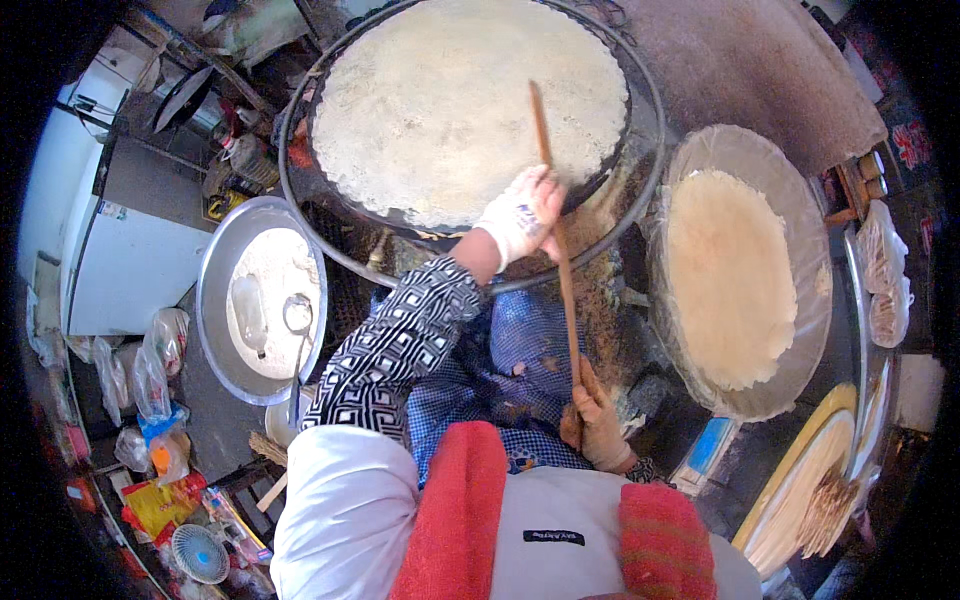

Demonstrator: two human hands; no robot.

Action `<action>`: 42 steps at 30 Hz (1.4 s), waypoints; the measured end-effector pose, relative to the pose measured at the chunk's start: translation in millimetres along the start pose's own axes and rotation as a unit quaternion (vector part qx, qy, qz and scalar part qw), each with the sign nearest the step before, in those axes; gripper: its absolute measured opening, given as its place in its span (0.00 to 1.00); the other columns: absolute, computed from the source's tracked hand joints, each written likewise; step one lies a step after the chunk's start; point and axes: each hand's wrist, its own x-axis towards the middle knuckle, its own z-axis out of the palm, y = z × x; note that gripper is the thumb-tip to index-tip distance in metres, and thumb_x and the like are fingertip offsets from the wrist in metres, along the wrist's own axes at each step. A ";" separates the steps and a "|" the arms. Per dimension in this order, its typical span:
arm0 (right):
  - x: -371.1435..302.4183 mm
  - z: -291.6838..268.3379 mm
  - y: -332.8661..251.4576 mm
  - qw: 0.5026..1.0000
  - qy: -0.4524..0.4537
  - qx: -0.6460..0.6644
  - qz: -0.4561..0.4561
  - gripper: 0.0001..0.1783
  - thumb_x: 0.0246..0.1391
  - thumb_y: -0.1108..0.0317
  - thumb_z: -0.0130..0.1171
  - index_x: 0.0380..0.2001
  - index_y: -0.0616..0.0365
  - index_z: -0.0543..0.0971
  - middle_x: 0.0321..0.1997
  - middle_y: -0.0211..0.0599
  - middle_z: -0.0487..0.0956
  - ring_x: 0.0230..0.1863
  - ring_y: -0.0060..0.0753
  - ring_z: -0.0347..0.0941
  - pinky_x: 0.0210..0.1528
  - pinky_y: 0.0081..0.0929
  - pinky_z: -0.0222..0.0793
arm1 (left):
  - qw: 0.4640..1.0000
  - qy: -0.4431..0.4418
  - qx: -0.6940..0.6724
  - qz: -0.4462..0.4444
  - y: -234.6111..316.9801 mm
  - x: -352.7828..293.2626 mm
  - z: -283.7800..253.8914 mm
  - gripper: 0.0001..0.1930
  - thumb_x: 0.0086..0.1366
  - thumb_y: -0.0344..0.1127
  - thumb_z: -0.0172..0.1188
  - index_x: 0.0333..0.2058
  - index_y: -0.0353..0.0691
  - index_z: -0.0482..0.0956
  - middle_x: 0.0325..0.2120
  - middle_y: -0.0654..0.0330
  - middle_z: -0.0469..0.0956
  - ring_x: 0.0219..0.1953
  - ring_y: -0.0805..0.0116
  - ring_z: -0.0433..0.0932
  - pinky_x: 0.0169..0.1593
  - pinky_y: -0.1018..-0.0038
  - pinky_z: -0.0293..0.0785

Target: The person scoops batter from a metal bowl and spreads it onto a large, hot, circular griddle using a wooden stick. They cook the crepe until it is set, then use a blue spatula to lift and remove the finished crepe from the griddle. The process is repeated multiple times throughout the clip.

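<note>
A large round griddle (318, 190) lies ahead of me, covered almost to its edge by a thin pale pancake (440, 110). Slanting across its right part is a long wooden stick (566, 300), whose far tip is over the pancake. My left hand (520, 215), in a white glove that seems to leave the fingertips bare, is closed around the stick's middle near the griddle's front edge. Closer to my body, my right hand (598, 420) grips the stick's lower end, its fingers partly hidden. A dark metal ring (650, 190) runs around the griddle.
A metal basin (215, 290) at left holds pale flour or batter, with a ladle (297, 315) in it. At right, a plastic-covered round tray (735, 145) bears another pancake (735, 280). A wooden board (840, 405), plastic bags (150, 380) and a small fan (200, 553) lie farther out.
</note>
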 end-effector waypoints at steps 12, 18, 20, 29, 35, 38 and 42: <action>90.3 80.7 -18.8 0.983 -0.162 -0.062 0.058 0.33 0.63 0.61 0.55 0.70 0.42 0.60 0.25 0.21 0.69 0.14 0.16 0.63 0.14 0.19 0.58 | 0.978 0.058 0.128 -0.153 -122.1 -162.3 -50.5 0.52 0.35 0.63 0.67 0.55 0.28 0.67 0.55 0.38 0.68 0.63 0.40 0.61 0.68 0.54 0.55; 123.8 109.7 -23.7 0.926 -0.164 -0.334 -0.070 0.32 0.60 0.60 0.58 0.68 0.38 0.65 0.28 0.38 0.80 0.18 0.28 0.73 0.23 0.29 0.71 | 0.957 0.063 0.101 -0.264 -116.8 -256.5 -91.0 0.50 0.52 0.63 0.62 0.61 0.27 0.59 0.61 0.38 0.61 0.64 0.40 0.59 0.68 0.55 0.54; 114.7 93.3 -28.6 0.847 -0.094 -0.467 -0.235 0.32 0.57 0.56 0.61 0.65 0.32 0.67 0.34 0.56 0.81 0.30 0.57 0.80 0.34 0.46 0.75 | 0.936 0.134 0.114 -0.306 -95.5 -278.3 -84.6 0.47 0.55 0.55 0.64 0.64 0.28 0.57 0.62 0.37 0.60 0.66 0.40 0.57 0.70 0.52 0.49; 117.5 -81.2 -90.8 0.710 0.264 -0.582 -0.295 0.33 0.60 0.65 0.59 0.67 0.33 0.65 0.30 0.54 0.79 0.25 0.45 0.75 0.29 0.40 0.73 | 0.944 -0.115 0.160 -0.263 -64.8 -262.8 -36.4 0.28 0.50 0.54 0.66 0.42 0.37 0.75 0.43 0.50 0.74 0.56 0.47 0.68 0.69 0.48 0.49; 100.9 -67.6 -0.3 0.815 0.136 -0.387 -0.410 0.27 0.60 0.66 0.61 0.63 0.49 0.72 0.46 0.36 0.83 0.40 0.23 0.76 0.47 0.22 0.72 | 0.941 -0.081 0.133 -0.300 4.4 -215.9 -13.9 0.26 0.51 0.56 0.66 0.39 0.40 0.75 0.39 0.51 0.74 0.50 0.48 0.70 0.60 0.50 0.59; 85.8 12.4 -16.1 0.949 0.000 -0.268 -0.164 0.30 0.59 0.69 0.59 0.65 0.51 0.69 0.43 0.29 0.82 0.35 0.17 0.74 0.35 0.18 0.70 | 0.926 -0.076 0.087 -0.360 58.9 -168.4 1.7 0.23 0.52 0.51 0.67 0.39 0.41 0.77 0.38 0.54 0.75 0.46 0.50 0.72 0.57 0.55 0.62; 62.2 19.2 -32.5 0.966 -0.106 -0.224 -0.075 0.30 0.60 0.71 0.56 0.66 0.59 0.66 0.56 0.36 0.75 0.41 0.19 0.74 0.38 0.18 0.70 | 0.982 0.102 -0.030 -0.157 103.9 -126.1 -4.3 0.18 0.52 0.39 0.64 0.40 0.37 0.75 0.42 0.47 0.74 0.46 0.43 0.73 0.52 0.50 0.67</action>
